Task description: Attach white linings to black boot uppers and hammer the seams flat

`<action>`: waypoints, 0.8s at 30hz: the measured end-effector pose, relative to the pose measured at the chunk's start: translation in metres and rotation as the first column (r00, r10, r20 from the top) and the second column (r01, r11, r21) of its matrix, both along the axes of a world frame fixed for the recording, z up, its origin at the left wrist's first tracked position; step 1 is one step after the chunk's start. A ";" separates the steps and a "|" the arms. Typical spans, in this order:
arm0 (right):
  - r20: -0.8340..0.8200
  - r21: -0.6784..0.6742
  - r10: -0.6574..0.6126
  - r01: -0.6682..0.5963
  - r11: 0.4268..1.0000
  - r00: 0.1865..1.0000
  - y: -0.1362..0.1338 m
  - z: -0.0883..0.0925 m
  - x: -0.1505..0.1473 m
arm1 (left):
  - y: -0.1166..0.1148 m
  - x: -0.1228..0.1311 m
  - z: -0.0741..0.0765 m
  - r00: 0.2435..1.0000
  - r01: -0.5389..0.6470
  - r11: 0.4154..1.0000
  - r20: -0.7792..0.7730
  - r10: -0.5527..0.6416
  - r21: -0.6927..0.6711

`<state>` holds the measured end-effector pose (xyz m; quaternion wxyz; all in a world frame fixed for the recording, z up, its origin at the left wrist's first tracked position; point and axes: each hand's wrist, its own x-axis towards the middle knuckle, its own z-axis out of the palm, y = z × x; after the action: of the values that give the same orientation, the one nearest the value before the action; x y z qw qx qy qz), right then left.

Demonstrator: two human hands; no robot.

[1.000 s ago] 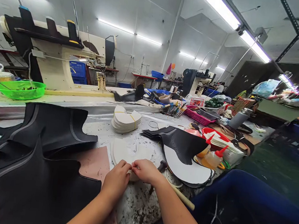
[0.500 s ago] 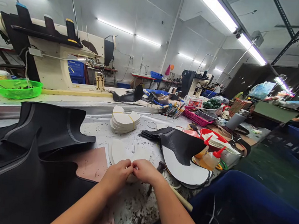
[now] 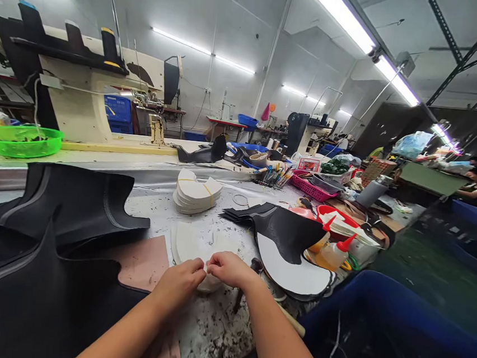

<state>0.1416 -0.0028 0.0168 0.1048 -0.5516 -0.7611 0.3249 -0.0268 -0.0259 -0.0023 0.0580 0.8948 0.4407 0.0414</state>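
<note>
My left hand (image 3: 183, 280) and my right hand (image 3: 230, 268) meet over the near end of some white curved pieces (image 3: 186, 241), fingertips pinched close together. What they pinch is too small to make out. Behind them stands a stack of white curved pieces (image 3: 194, 197) with yellow bands around it. Black panels (image 3: 83, 209) lie to the left, partly over a pink sheet (image 3: 146, 263). On the right, black pieces (image 3: 286, 228) rest with a white curved part (image 3: 297, 272).
A hammer (image 3: 255, 266) lies beside my right hand. Glue bottles (image 3: 334, 254) and a red tray (image 3: 332, 213) are further right. A sewing machine (image 3: 82, 91) and green basket (image 3: 18, 141) stand at the back left. A blue bin (image 3: 380, 288) is near right; a person sits beyond.
My hands have parted slightly at the fingertips, the left one shifting a little left. The whole view has moved slightly.
</note>
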 end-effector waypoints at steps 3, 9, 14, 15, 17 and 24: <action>-0.012 -0.005 0.029 -0.029 1.000 1.000 -0.003 -0.001 0.002 | -0.001 -0.001 0.000 0.999 -0.043 0.999 -0.004 0.043 0.003; 0.065 0.081 -0.066 0.061 0.995 0.996 -0.009 -0.008 -0.007 | -0.002 0.000 -0.001 0.998 -0.067 0.997 0.001 0.067 -0.024; 0.081 0.132 -0.152 0.140 0.981 0.985 -0.003 -0.008 -0.012 | -0.005 0.005 0.005 1.000 -0.013 0.997 -0.012 0.012 -0.080; 0.077 0.135 -0.166 0.154 0.979 0.983 0.001 -0.008 -0.012 | -0.006 0.006 0.006 1.000 -0.007 0.995 -0.020 0.005 -0.095; 0.066 0.130 -0.197 0.187 0.974 0.978 0.011 -0.009 -0.011 | -0.007 0.007 0.007 0.999 -0.006 0.992 -0.037 0.002 -0.127; -0.011 0.052 -0.112 0.112 0.992 0.994 0.016 -0.012 0.002 | -0.010 0.004 0.005 0.995 -0.102 0.981 -0.039 0.097 -0.167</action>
<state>0.1439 0.0134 0.0053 0.1403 -0.5891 -0.7368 0.3006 -0.0231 -0.0360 0.0025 0.1246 0.8640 0.4877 -0.0070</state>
